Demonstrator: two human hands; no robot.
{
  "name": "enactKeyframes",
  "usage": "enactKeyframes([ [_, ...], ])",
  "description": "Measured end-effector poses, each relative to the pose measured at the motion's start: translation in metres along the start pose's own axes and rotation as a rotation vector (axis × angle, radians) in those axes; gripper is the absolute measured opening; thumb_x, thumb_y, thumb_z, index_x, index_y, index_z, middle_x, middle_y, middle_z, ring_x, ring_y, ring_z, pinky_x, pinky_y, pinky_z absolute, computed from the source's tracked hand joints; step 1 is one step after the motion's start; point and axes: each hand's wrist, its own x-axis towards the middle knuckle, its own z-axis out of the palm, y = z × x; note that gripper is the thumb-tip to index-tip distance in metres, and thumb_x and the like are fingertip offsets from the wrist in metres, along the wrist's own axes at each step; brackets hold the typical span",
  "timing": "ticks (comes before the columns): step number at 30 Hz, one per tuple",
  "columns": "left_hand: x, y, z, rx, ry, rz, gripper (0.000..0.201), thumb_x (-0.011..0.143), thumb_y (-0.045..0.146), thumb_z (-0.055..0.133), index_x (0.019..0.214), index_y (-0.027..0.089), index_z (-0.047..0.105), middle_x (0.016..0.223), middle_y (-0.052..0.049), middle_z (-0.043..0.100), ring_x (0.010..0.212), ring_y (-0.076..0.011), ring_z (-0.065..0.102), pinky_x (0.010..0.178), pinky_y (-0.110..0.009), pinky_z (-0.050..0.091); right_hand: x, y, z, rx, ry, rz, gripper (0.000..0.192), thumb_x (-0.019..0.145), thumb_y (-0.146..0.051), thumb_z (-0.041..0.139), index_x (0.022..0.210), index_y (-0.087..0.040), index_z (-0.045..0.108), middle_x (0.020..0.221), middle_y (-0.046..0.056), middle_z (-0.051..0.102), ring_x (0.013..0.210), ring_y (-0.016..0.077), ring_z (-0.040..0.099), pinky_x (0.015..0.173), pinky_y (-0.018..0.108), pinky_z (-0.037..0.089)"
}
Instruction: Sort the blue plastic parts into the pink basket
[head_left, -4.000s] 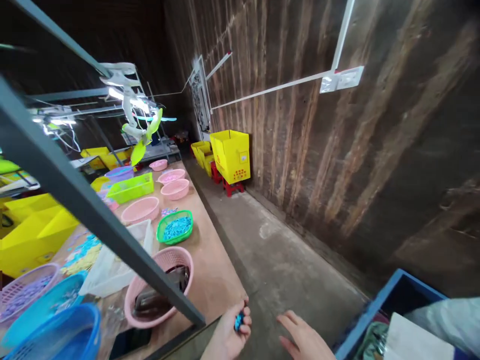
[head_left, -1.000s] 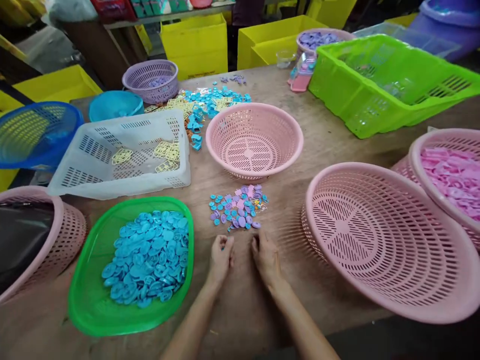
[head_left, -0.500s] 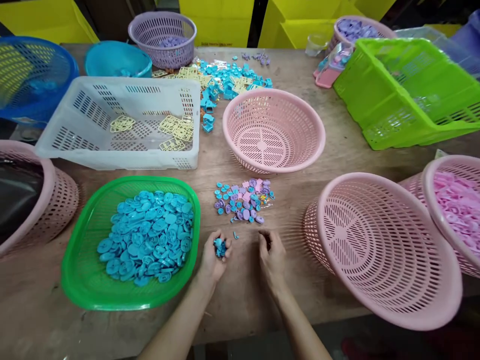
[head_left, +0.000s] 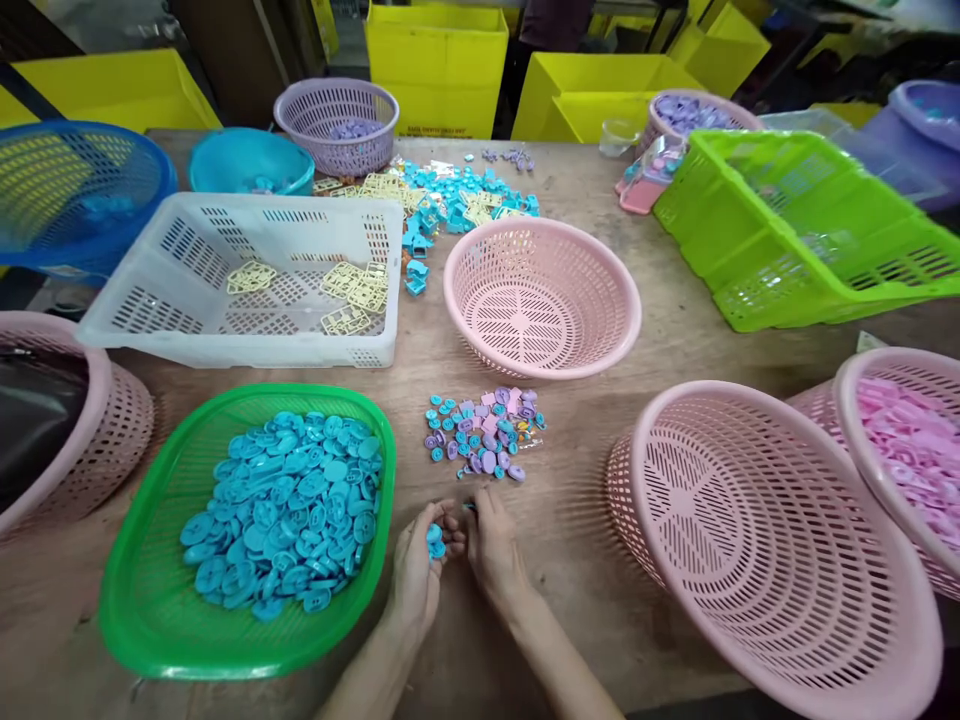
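On the worktop, front edge:
Left hand (head_left: 415, 572): cupped, fingers curled round small blue plastic buttons (head_left: 434, 541)
Right hand (head_left: 491, 548): fingers pinched at those buttons
Beside: green mesh tray (head_left: 142, 610), glossy blue discs

A few small blue pieces (head_left: 434, 541) sit cupped in the left hand (head_left: 417, 572), just below the mixed pile (head_left: 484, 431) of blue, purple and pink pieces lying flat on the table, right of the green tray (head_left: 150, 620).
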Motion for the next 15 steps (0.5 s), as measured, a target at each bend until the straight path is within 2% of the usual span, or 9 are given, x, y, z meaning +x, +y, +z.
enactKeyframes([
  [2, 0.004, 0.003, 0.008, -0.092, 0.032, -0.112, 0.014, 0.079, 0.017, 0.052, 0.073, 0.009, 0.061, 0.064, -0.004, 0.063, 0.054, -0.0087, 0.058, 0.048, -0.016, 0.048, -0.003, -0.005, -0.009, 0.098, -0.01, -0.154, 0.017, 0.083, -0.013, 0.041, 0.09, -0.018, 0.056, 0.089, 0.006, 0.056, 0.081, 0.0175, 0.051, 0.069, 0.028, 0.045],
  [4, 0.008, 0.005, 0.016, -0.132, 0.058, -0.212, 0.02, 0.082, 0.014, 0.046, 0.068, 0.01, 0.059, 0.061, -0.004, 0.062, 0.051, -0.0078, 0.057, 0.046, -0.015, 0.047, -0.001, 0.0, -0.015, 0.127, 0.057, -0.199, 0.021, 0.085, -0.016, 0.041, 0.101, -0.019, 0.054, 0.098, 0.007, 0.054, 0.089, 0.0186, 0.05, 0.075, 0.03, 0.046],
  [7, 0.012, 0.007, 0.022, -0.057, 0.027, -0.228, 0.019, 0.083, 0.018, 0.048, 0.068, 0.01, 0.056, 0.054, -0.002, 0.058, 0.045, -0.0079, 0.054, 0.038, -0.014, 0.04, 0.013, 0.027, -0.018, 0.041, 0.353, -0.018, 0.023, 0.085, -0.018, 0.041, 0.105, -0.016, 0.051, 0.1, 0.011, 0.051, 0.092, 0.0211, 0.049, 0.078, 0.035, 0.045],
  [8, 0.014, 0.007, 0.022, -0.021, 0.016, -0.207, 0.016, 0.082, 0.019, 0.051, 0.069, 0.01, 0.057, 0.053, -0.001, 0.056, 0.043, -0.0072, 0.052, 0.037, -0.013, 0.037, 0.018, 0.038, -0.018, -0.018, 0.403, 0.019, 0.022, 0.085, -0.019, 0.042, 0.105, -0.015, 0.051, 0.101, 0.012, 0.05, 0.092, 0.0223, 0.048, 0.078, 0.037, 0.045],
  [10, 0.018, 0.007, 0.022, 0.078, -0.001, -0.119, 0.012, 0.076, 0.021, 0.06, 0.073, 0.01, 0.059, 0.051, 0.002, 0.052, 0.039, -0.0047, 0.046, 0.034, -0.011, 0.029, 0.027, 0.059, -0.019, -0.125, 0.351, -0.001, 0.02, 0.085, -0.019, 0.043, 0.102, -0.016, 0.053, 0.102, 0.011, 0.051, 0.091, 0.0235, 0.046, 0.078, 0.039, 0.044],
  [12, 0.024, 0.008, 0.023, 0.258, -0.026, 0.045, 0.016, 0.07, 0.024, 0.065, 0.08, 0.01, 0.062, 0.047, 0.006, 0.045, 0.034, -0.0029, 0.036, 0.032, -0.012, 0.02, 0.03, 0.071, -0.021, -0.184, 0.258, -0.045, 0.016, 0.086, -0.018, 0.042, 0.094, -0.016, 0.056, 0.097, 0.01, 0.054, 0.086, 0.0229, 0.045, 0.075, 0.038, 0.044],
  [13, 0.027, 0.009, 0.025, 0.383, -0.038, 0.154, 0.019, 0.069, 0.024, 0.065, 0.083, 0.011, 0.064, 0.046, 0.007, 0.044, 0.034, -0.003, 0.033, 0.032, -0.013, 0.019, 0.03, 0.073, -0.022, -0.197, 0.255, -0.037, 0.015, 0.086, -0.017, 0.041, 0.091, -0.015, 0.056, 0.093, 0.01, 0.054, 0.084, 0.0226, 0.044, 0.073, 0.038, 0.043],
  [15, 0.034, 0.01, 0.031, 0.66, -0.037, 0.401, 0.02, 0.07, 0.022, 0.063, 0.088, 0.015, 0.066, 0.05, 0.005, 0.049, 0.039, -0.0059, 0.038, 0.039, -0.016, 0.028, 0.029, 0.071, -0.025, -0.205, 0.331, -0.007, 0.014, 0.085, -0.017, 0.043, 0.092, -0.013, 0.055, 0.092, 0.011, 0.053, 0.083, 0.0227, 0.043, 0.074, 0.038, 0.042],
])
